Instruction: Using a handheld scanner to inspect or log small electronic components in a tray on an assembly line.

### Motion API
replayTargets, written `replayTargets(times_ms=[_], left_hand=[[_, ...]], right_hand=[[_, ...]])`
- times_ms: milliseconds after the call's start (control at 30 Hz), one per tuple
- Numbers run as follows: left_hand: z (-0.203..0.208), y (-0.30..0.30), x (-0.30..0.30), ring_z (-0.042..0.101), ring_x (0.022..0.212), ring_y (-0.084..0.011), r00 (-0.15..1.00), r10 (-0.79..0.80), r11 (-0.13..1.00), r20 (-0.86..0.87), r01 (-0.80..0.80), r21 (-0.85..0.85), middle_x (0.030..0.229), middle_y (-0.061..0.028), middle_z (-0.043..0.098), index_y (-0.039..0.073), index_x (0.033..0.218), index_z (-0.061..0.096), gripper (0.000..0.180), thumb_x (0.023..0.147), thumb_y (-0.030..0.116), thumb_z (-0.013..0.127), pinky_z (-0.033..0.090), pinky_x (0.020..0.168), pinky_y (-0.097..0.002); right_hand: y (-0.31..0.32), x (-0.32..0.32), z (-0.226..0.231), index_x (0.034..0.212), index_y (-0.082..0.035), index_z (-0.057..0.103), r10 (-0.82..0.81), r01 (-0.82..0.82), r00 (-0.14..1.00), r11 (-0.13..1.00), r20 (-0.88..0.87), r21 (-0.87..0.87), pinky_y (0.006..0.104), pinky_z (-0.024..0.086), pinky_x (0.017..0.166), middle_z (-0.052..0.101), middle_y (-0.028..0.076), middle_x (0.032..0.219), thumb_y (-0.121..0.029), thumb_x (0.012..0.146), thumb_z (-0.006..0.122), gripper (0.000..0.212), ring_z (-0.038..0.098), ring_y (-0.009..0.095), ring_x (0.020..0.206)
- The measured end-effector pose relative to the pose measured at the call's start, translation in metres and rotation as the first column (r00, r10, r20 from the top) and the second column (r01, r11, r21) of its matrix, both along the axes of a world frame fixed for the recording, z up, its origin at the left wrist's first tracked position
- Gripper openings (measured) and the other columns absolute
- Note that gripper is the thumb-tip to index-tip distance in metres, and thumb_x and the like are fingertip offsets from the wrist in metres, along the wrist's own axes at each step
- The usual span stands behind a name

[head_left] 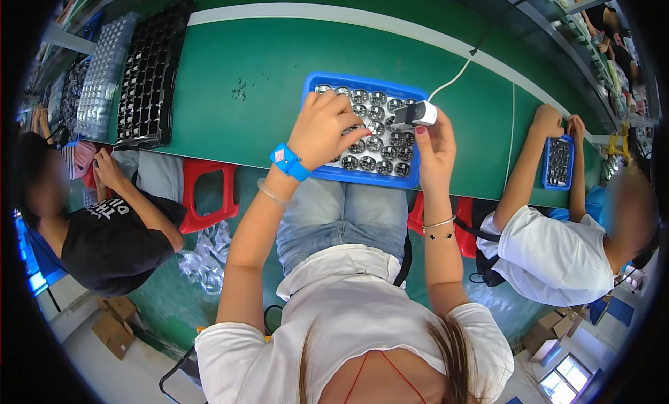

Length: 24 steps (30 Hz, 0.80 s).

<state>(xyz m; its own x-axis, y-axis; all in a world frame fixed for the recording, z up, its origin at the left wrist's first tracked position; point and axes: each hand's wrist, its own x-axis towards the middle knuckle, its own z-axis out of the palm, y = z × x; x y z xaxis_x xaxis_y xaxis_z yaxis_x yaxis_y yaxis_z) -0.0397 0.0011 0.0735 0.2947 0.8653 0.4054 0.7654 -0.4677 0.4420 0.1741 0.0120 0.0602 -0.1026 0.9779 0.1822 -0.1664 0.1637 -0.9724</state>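
From where I stand, the left hand (322, 128) is over the left half of a blue tray (362, 80), its forearm rising from the lower left. The wrist carries a blue watch (289, 162). The fingers are bent and directed to the right, with the thumb reaching toward the middle of the tray; I cannot tell whether anything is pinched between them.

The right hand (437, 149) is upright at the tray's right side, forearm almost vertical, a bracelet (439, 228) at the wrist. It grasps a small white-and-black device (421, 114), thumb to the near side. The device is above the upper right part of the tray, and a white cable (453, 82) runs from it toward the back of the table (244, 48).

The blue tray lies at the table's near edge, in front of the seated person. It contains rows of shiny, dark-and-silver domed pieces (378, 97) on a white base; the hands and device cover some.

Farther left, a black compartmented tray (148, 83) lies beside clear compartmented trays (104, 73). To the right, a co-worker holds a smaller blue tray (570, 168) containing dark pieces.
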Motion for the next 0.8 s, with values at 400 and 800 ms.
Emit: replayTargets(times_ms=[400, 800], left_hand=[[0.01, 0.012, 0.003, 0.051, 0.081, -0.0196, 0.998, -0.015, 0.998, 0.055, 0.011, 0.07, 0.079, -0.0002, 0.053, 0.011, 0.073, 0.067, 0.008, 0.072, 0.017, 0.073, 0.036, 0.074, -0.0346], [-0.003, 0.025, 0.0, 0.051, 0.083, -0.0207, 0.999, -0.024, 1.0, -0.03, 0.025, 0.016, 0.079, -0.0014, 0.053, 0.012, 0.068, 0.067, 0.014, 0.071, 0.024, 0.073, 0.036, 0.075, -0.0351]], right_hand=[[0.011, -0.013, -0.001, 0.121, 0.003, 0.055, 0.164, -0.194, 0.926, 0.98, 0.341, 0.056, 0.0289, 0.044, 0.093, 0.06, 0.008, 0.116, -0.001, 0.089, 0.06, 0.033, 0.056, 0.016, 0.107], [0.018, -0.01, 0.0, 0.126, 0.002, 0.049, -0.033, 0.033, 0.998, 0.999, -0.046, -0.011, 0.0294, 0.043, 0.094, 0.059, 0.008, 0.117, -0.007, 0.092, 0.059, 0.037, 0.056, 0.016, 0.107]])
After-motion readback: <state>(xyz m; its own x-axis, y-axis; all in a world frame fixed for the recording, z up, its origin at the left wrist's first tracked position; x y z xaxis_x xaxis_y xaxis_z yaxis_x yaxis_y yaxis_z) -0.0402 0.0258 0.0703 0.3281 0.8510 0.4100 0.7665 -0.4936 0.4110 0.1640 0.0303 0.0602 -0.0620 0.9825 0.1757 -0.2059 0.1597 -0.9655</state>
